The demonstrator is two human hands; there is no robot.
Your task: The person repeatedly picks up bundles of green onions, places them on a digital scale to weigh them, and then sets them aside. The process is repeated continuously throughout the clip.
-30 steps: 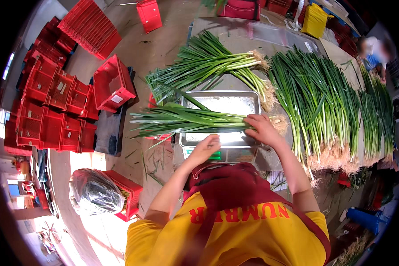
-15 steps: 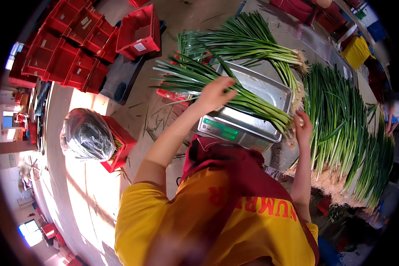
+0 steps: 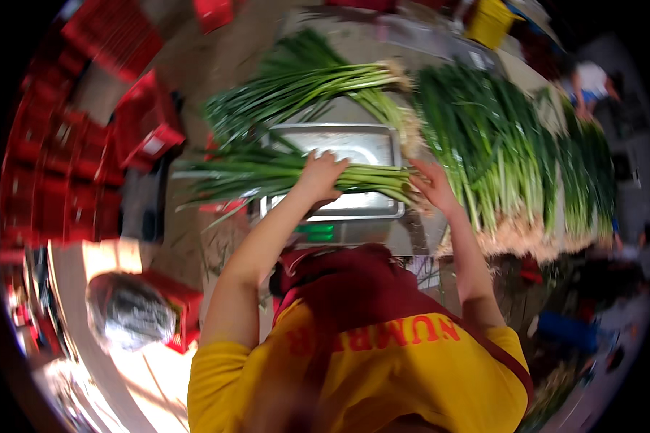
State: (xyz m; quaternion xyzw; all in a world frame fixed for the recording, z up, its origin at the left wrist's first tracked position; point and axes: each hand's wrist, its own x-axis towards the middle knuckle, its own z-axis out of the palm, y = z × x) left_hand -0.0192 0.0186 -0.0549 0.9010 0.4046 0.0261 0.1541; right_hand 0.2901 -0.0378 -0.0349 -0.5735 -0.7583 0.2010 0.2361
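Observation:
A long bunch of green onions (image 3: 231,173) lies across the steel scale pan (image 3: 350,131), roots to the right. My left hand (image 3: 320,175) grips the bunch near its middle, fingers curled over it. My right hand (image 3: 430,184) holds the pale root end at the pan's right side, slightly blurred. The scale's green display (image 3: 314,232) shows below the pan. More green onions (image 3: 289,90) lie crosswise behind the pan, and a wide pile of them (image 3: 484,144) lies to the right with roots toward me.
Stacked red crates (image 3: 65,173) stand at the left, with a single red crate (image 3: 144,119) beside them. A bag-topped crate (image 3: 184,310) is at lower left. A yellow bag (image 3: 491,22) is at the back, and another person (image 3: 591,83) stands at upper right.
My left hand has moved up from the pan's front edge onto the bunch. My right hand has shifted along it toward the roots. The view has swung during the last second.

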